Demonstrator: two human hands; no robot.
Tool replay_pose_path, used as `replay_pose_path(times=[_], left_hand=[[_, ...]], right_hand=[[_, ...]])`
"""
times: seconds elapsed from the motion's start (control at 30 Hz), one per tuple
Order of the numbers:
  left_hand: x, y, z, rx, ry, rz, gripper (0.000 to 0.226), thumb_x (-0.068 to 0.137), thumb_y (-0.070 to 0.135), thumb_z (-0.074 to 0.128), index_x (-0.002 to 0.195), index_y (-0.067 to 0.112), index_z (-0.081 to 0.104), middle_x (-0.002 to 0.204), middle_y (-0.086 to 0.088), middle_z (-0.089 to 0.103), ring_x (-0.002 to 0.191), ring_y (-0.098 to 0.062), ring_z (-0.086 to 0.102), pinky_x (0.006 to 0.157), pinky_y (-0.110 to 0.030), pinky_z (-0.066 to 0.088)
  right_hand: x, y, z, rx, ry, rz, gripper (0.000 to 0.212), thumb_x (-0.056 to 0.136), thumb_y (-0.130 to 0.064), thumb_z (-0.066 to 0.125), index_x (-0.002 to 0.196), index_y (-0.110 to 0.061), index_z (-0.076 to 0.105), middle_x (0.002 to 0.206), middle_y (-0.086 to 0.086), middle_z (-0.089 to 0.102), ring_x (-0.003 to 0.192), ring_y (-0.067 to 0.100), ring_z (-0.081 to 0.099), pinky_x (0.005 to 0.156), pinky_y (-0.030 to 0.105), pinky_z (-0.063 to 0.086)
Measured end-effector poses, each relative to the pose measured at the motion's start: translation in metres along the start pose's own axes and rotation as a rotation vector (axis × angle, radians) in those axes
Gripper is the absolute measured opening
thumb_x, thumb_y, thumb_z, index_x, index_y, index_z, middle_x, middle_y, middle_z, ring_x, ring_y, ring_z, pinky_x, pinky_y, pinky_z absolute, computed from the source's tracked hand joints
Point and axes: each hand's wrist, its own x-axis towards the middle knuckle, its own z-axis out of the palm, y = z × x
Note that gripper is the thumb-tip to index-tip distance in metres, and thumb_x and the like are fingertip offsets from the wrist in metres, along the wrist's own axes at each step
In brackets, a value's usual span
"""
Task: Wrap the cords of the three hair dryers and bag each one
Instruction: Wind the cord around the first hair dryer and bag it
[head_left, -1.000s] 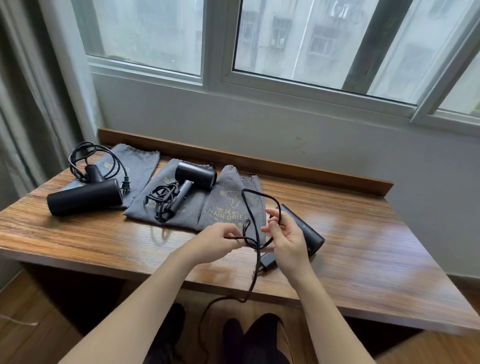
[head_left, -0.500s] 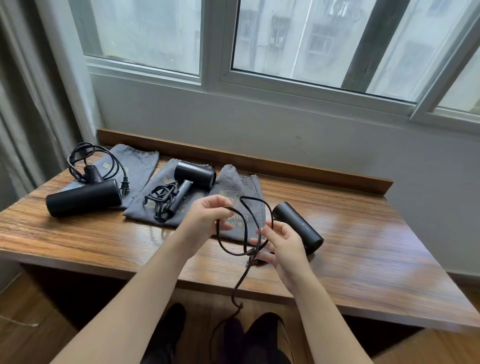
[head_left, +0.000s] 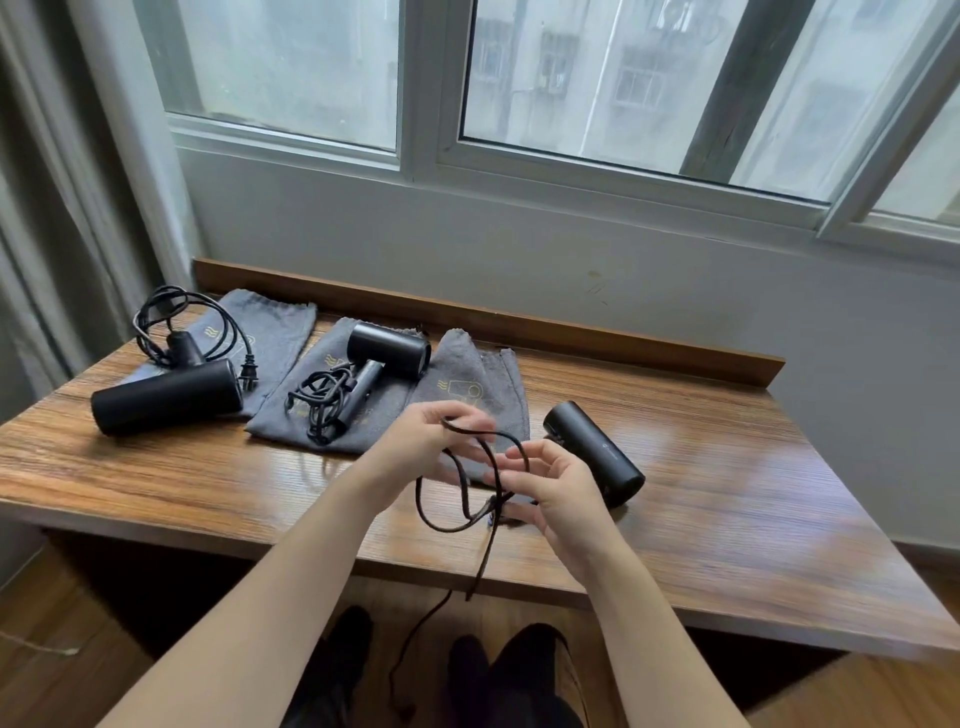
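Three black hair dryers lie on the wooden table (head_left: 727, 519). The left dryer (head_left: 166, 395) and the middle dryer (head_left: 387, 351) each rest on a grey bag, their cords bundled beside them. The right dryer (head_left: 595, 452) lies beside a third grey bag (head_left: 467, 384). Its dark cord (head_left: 457, 499) forms loops between my hands and trails off the table's front edge toward the floor. My left hand (head_left: 421, 447) pinches the top of a loop. My right hand (head_left: 556, 488) holds the gathered loops low down, fingers curled around them.
A raised wooden lip (head_left: 519, 325) runs along the table's back edge under the window wall. A curtain (head_left: 47, 234) hangs at the left. My legs and shoes show below the table's front edge.
My left hand has carried a new loop of cord up and across toward my right hand. The hanging length of cord below the table edge has grown shorter. The dryers have not moved.
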Motion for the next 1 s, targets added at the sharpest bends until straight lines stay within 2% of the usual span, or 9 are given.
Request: replay_pose_path(times=[0.13,0.23,0.33,0.43,0.53,0.63,0.77,0.93,1.0], left_hand=[[0.005,0.009,0.007,0.02,0.224,0.199,0.038,0.099,0.037,0.049,0.093,0.002,0.065,0.083,-0.011,0.075,0.073,-0.019,0.071,0.071,-0.035,0.055],[0.003,0.017,0.011,-0.064,0.174,0.298,0.041,0.089,0.044,0.051,0.093,0.005,0.063,0.083,-0.011,0.073,0.068,-0.021,0.07,0.067,-0.024,0.056],[0.004,0.018,0.012,-0.221,0.138,0.301,0.042,0.088,0.046,0.048,0.091,0.006,0.062,0.087,-0.009,0.072,0.074,-0.023,0.071,0.075,-0.03,0.057],[0.005,0.011,0.006,-0.32,0.123,0.263,0.049,0.084,0.059,0.055,0.088,0.011,0.062,0.088,-0.008,0.073,0.085,-0.025,0.071,0.09,-0.044,0.054],[0.001,0.006,-0.005,-0.223,0.176,0.223,0.061,0.07,0.077,0.063,0.086,0.018,0.066,0.092,-0.004,0.074,0.093,-0.022,0.071,0.091,-0.042,0.051],[0.001,0.003,-0.015,-0.123,0.265,0.19,0.048,0.089,0.059,0.049,0.086,0.014,0.066,0.089,-0.004,0.074,0.085,-0.02,0.071,0.092,-0.047,0.05],[0.004,-0.001,-0.02,-0.026,0.349,0.043,0.049,0.1,0.051,0.041,0.083,0.013,0.067,0.081,-0.006,0.074,0.078,-0.025,0.07,0.084,-0.046,0.05],[0.002,-0.011,-0.025,0.105,0.294,-0.048,0.03,0.088,0.037,0.069,0.099,0.009,0.066,0.09,-0.004,0.069,0.085,-0.018,0.063,0.072,-0.03,0.046],[-0.002,-0.011,-0.029,0.192,0.284,-0.096,0.029,0.084,0.031,0.076,0.104,0.013,0.064,0.095,-0.003,0.065,0.084,-0.015,0.06,0.069,-0.029,0.047]], right_hand=[[0.001,0.005,0.0,-0.022,-0.076,0.064,0.049,0.081,0.024,0.041,0.116,-0.006,0.057,0.116,0.016,0.068,0.108,0.027,0.068,0.083,0.042,0.06],[0.001,0.014,0.001,-0.468,-0.217,0.071,0.045,0.088,0.008,0.055,0.125,-0.017,0.059,0.119,0.003,0.068,0.111,0.018,0.065,0.091,0.034,0.057],[0.002,0.022,0.006,-0.782,-0.287,-0.026,0.026,0.091,-0.015,0.066,0.108,-0.034,0.067,0.104,-0.01,0.071,0.099,0.0,0.063,0.087,0.021,0.048],[0.007,0.025,0.01,-0.758,-0.168,-0.138,0.023,0.093,-0.019,0.066,0.076,-0.034,0.068,0.073,-0.011,0.067,0.07,0.002,0.056,0.076,0.027,0.047],[0.009,0.026,0.008,-0.614,-0.099,-0.131,0.032,0.095,-0.015,0.06,0.07,-0.034,0.064,0.061,-0.015,0.059,0.064,0.004,0.051,0.076,0.046,0.052],[0.004,0.021,0.009,-0.457,-0.209,-0.063,0.01,0.088,-0.026,0.06,0.083,-0.03,0.068,0.072,-0.017,0.06,0.073,0.0,0.055,0.081,0.037,0.051],[0.001,0.022,0.009,-0.399,-0.272,-0.109,0.013,0.078,-0.02,0.069,0.084,-0.03,0.075,0.08,-0.013,0.069,0.081,0.004,0.06,0.081,0.022,0.048],[0.003,0.02,0.013,-0.332,-0.164,-0.169,0.007,0.072,-0.023,0.078,0.072,-0.026,0.071,0.073,0.001,0.059,0.073,0.017,0.051,0.074,0.033,0.043],[0.005,0.019,0.012,-0.321,-0.149,-0.162,0.012,0.072,-0.023,0.08,0.072,-0.022,0.068,0.073,-0.001,0.058,0.075,0.016,0.054,0.078,0.041,0.05]])
